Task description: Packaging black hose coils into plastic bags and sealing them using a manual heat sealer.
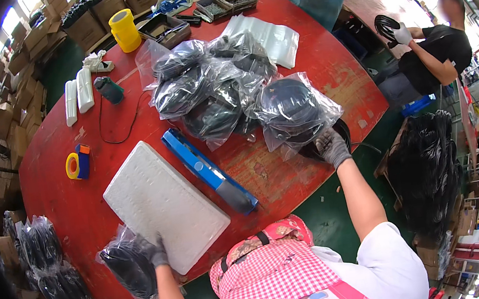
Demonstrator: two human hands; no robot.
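Note:
My left hand (pixel 153 252), in a grey glove, grips the edge of a bagged black cable coil (pixel 128 272) at the table's near left edge. Its thumb points up beside a white foam board (pixel 163 201). At the right edge of the table, my gloved right hand (pixel 333 148) is closed on a loose black cable coil (pixel 341 130). Part of that coil lies hidden beneath a clear-bagged cable coil (pixel 288 104). A blue sealing machine (pixel 209 170), long and narrow, rests between my hands. Beyond it is a pile of bagged coils (pixel 210 88).
On the red table (pixel 76 207) are a tape dispenser (pixel 79 162), green bottle (pixel 109 90), yellow container (pixel 125 31), clear bags (pixel 266 38) and parts trays (pixel 165 30). A co-worker (pixel 436 50) at right holds a cable coil. More black coils (pixel 425 171) hang at right.

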